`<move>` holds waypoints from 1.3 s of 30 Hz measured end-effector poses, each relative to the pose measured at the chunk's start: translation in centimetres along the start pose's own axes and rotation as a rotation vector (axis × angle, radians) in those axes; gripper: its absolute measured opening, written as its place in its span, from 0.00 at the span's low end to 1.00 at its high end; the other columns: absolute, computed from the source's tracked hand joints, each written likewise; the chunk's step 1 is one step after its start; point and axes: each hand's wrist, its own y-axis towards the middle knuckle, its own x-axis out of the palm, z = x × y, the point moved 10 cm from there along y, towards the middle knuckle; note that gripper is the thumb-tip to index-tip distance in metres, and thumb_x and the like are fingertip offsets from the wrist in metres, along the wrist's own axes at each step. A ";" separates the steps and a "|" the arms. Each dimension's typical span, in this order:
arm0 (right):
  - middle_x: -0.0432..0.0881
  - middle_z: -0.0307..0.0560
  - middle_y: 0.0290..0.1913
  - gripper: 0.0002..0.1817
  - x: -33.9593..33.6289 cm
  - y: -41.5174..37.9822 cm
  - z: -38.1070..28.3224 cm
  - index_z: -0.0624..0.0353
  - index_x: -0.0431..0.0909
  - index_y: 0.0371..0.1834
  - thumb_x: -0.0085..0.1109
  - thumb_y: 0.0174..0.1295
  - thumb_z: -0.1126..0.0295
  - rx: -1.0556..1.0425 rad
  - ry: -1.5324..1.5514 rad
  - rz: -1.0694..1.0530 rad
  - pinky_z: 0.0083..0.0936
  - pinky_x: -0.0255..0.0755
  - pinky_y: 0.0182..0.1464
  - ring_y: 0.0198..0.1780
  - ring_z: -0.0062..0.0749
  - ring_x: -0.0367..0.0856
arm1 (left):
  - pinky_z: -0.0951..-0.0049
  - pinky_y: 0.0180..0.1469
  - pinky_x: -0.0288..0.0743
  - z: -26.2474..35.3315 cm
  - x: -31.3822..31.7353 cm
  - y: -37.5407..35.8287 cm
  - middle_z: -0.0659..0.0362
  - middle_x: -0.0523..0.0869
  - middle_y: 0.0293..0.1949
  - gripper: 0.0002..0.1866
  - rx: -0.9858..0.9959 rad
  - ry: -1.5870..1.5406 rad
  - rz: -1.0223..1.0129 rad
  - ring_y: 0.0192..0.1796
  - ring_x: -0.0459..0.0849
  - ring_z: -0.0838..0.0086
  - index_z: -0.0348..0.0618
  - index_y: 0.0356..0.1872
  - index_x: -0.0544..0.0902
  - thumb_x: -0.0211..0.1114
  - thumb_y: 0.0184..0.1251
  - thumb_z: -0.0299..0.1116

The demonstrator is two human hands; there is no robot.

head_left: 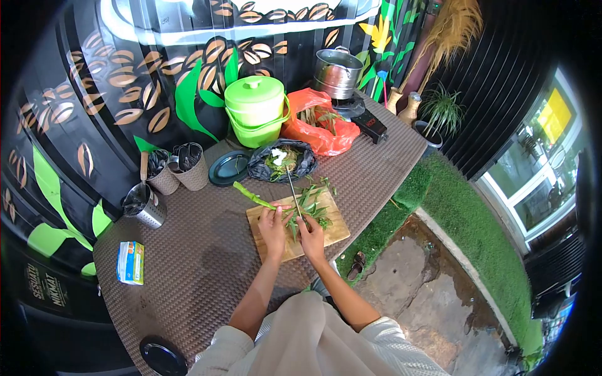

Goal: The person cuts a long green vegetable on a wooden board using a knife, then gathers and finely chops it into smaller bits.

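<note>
My left hand is closed around one end of a long green stalk, whose other end sticks out past the board to the upper left. In my right hand is a knife, its thin blade pointing away from me. Both hands are over a wooden cutting board, close together. Cut green leaves are strewn across the board, some at its far edge. Just beyond lies an open black plastic bag with plant scraps and something white inside.
A dark plate lies left of the bag. Behind stand a green lidded bucket, a red plastic bag of leaves, and a steel pot on a stove. Utensil holders and a tissue pack are at left.
</note>
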 end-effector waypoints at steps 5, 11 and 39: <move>0.69 0.34 0.15 0.18 -0.2 -0.4 -1.4 0.65 0.79 0.53 0.57 0.67 0.63 -0.106 -0.287 0.113 0.20 0.58 0.20 0.16 0.15 0.64 | 0.67 0.48 0.85 -0.6 -1.1 -1.2 0.50 0.81 0.40 0.05 0.040 0.130 0.079 0.47 0.84 0.67 0.32 0.45 0.72 0.51 0.73 0.22; 0.71 0.41 0.16 0.19 -1.6 2.6 1.6 0.62 0.82 0.47 0.56 0.66 0.57 0.013 -0.128 0.178 0.24 0.63 0.21 0.16 0.24 0.69 | 0.67 0.46 0.85 2.9 -3.5 -2.0 0.51 0.82 0.39 0.07 0.178 0.202 0.177 0.45 0.84 0.67 0.33 0.46 0.72 0.53 0.73 0.26; 0.69 0.31 0.16 0.13 -1.7 0.8 -1.4 0.67 0.78 0.41 0.67 0.61 0.69 0.155 0.213 -0.206 0.16 0.51 0.15 0.14 0.12 0.62 | 0.76 0.43 0.81 -5.0 0.8 -5.5 0.59 0.85 0.35 0.08 -0.189 0.484 -0.329 0.39 0.84 0.77 0.35 0.43 0.82 0.65 0.63 0.24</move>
